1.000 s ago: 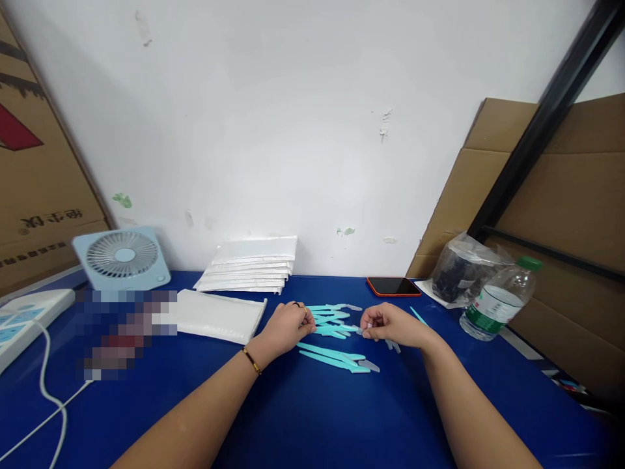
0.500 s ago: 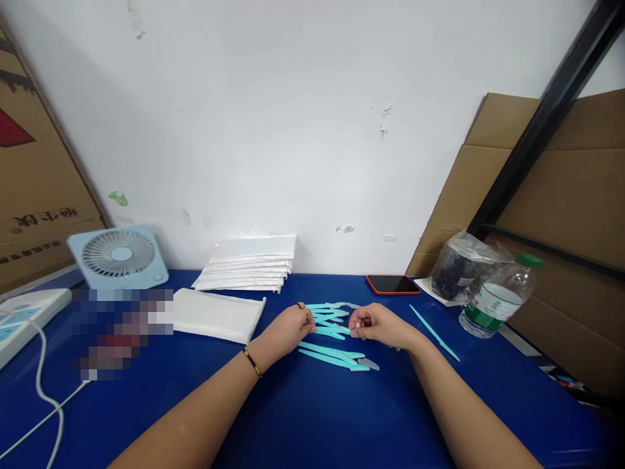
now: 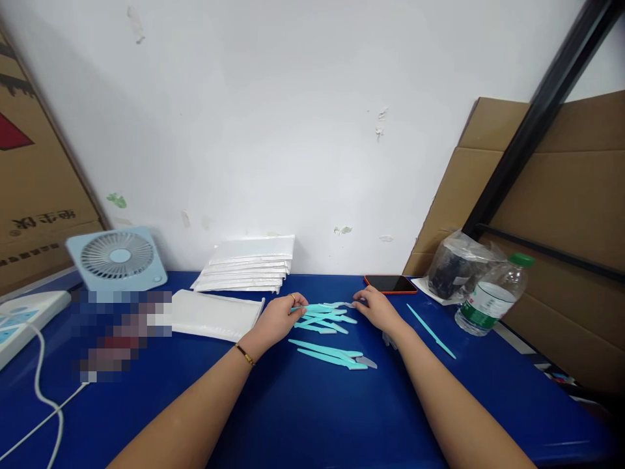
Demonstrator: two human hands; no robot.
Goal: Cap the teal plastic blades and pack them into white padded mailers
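Several turquoise folding razors (image 3: 319, 319) lie crossed in a loose pile on the blue table. My left hand (image 3: 282, 317) has its fingers closed on the left end of a turquoise razor at the top of the pile. At the pile's right, my right hand (image 3: 375, 307) pinches the grey tip of a razor. Nearer to me, a pair of turquoise razors (image 3: 332, 356) lies side by side, one showing a grey blade. Another turquoise razor (image 3: 431, 331) lies apart to the right. Some small clear pieces (image 3: 389, 341) are partly hidden by my right wrist.
White padded envelopes (image 3: 244, 264) are stacked by the wall, with another envelope (image 3: 212, 316) in front. A blue fan (image 3: 118, 256) and a power strip (image 3: 24, 322) stand left. A phone (image 3: 390, 284), a bagged cup (image 3: 452, 267) and a bottle (image 3: 493, 296) are at right.
Both hands have moved up, away from me, to the farther razors. The razor between them earlier now lies released in the pile. One razor of the near pair has shifted left.
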